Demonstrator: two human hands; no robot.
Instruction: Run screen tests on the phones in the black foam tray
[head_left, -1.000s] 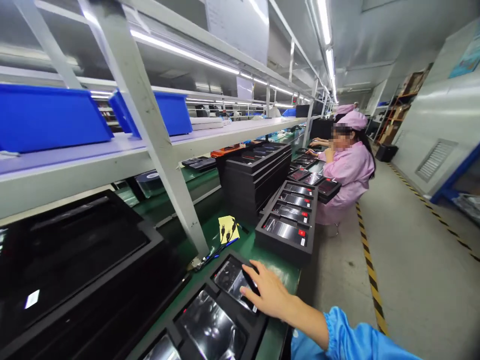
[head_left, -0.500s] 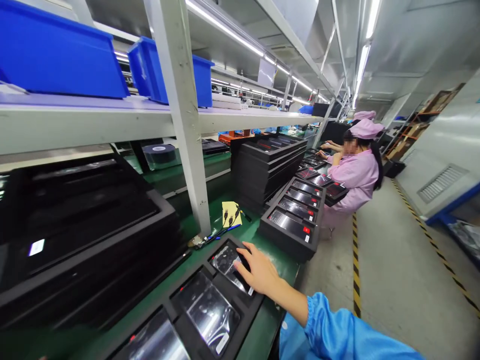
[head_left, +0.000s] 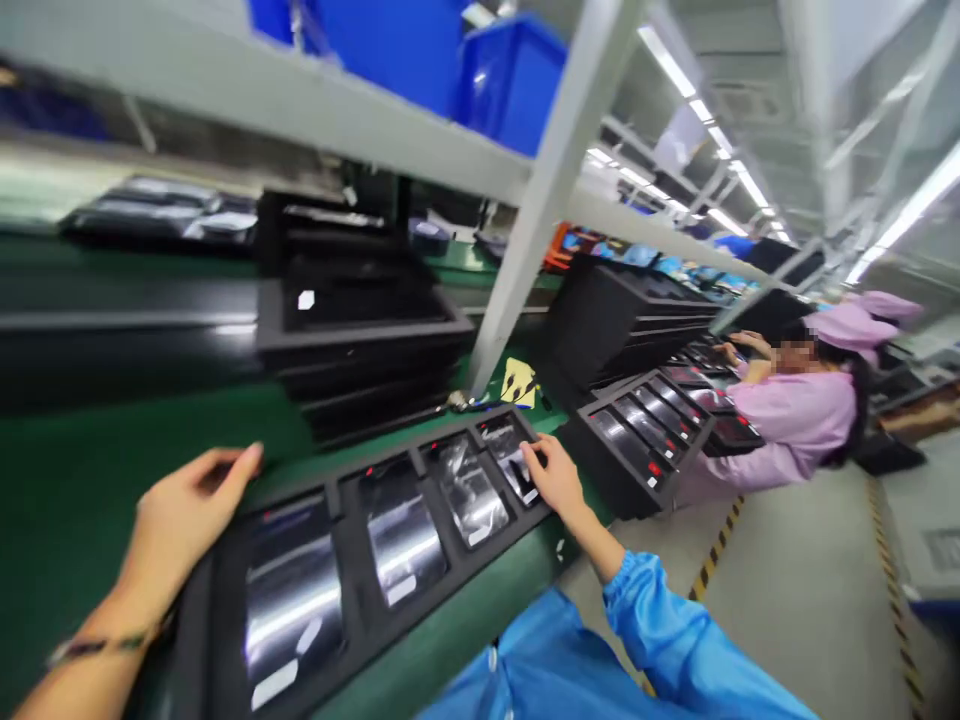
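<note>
A long black tray (head_left: 349, 545) lies along the bench with phone-like devices in its slots, their screens dark and glossy under clear film. My right hand (head_left: 553, 478) is at the far-right device (head_left: 510, 450), its fingertips on or just over the screen and its thumb slightly apart from them. Over the tray's left end is my left hand (head_left: 184, 510), with fingers curled and thumb tip close to the index finger. Whether anything is between them is hidden. Nearest to that hand is the large left device (head_left: 292, 590), bearing white labels.
Stacked black trays (head_left: 367, 340) stand behind mine, beside a white post (head_left: 525, 230). A yellow note (head_left: 517, 382) with cable ends lies by the post. To the right are another tray stack (head_left: 649, 430) and a co-worker in pink (head_left: 795, 410). Blue bins (head_left: 510, 80) sit overhead.
The view has swung left and down, showing more of the tray. My left hand has come into view at its left end. My right hand stays at the far-right device, its fingers drawn closer together.
</note>
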